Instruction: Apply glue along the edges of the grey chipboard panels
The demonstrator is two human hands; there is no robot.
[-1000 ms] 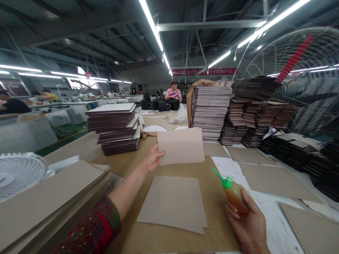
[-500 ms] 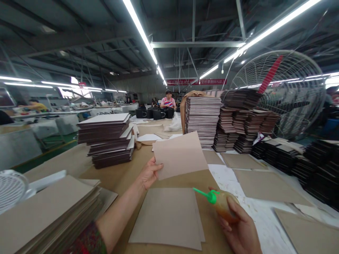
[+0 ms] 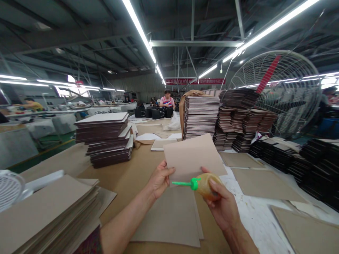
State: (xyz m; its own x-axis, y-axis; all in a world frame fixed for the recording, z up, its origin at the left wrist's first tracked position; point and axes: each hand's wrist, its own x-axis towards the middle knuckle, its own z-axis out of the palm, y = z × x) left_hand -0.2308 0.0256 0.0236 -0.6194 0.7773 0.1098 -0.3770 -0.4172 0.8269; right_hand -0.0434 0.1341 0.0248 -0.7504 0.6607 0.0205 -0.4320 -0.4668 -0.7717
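A tan cardboard sheet (image 3: pixel 193 153) is pinched at its lower left corner by my left hand (image 3: pixel 160 178), thumb on top, and tilts above the table. My right hand (image 3: pixel 221 197) is wrapped round a squeeze bottle (image 3: pixel 207 185) of amber liquid with a green nozzle (image 3: pixel 182 183) pointing left. The bottle is just in front of the sheet's lower edge, and a right fingertip reaches that edge; whether it presses on it I cannot tell. Below both hands, more tan sheets (image 3: pixel 169 222) lie overlapping on the brown table covering (image 3: pixel 122 180).
At left stand a pile of tan boards (image 3: pixel 53 204) and a dark-edged stack (image 3: pixel 103 141). Taller stacks (image 3: pixel 201 116) rise behind the held sheet, with a large fan (image 3: pixel 288 91) at right. Loose boards (image 3: pixel 265 183) lie on white paper. A person (image 3: pixel 167 100) sits at the far end.
My right hand has brought the squeeze bottle left and up to the held sheet, its nozzle now level. My left hand and the sheet have shifted slightly right.
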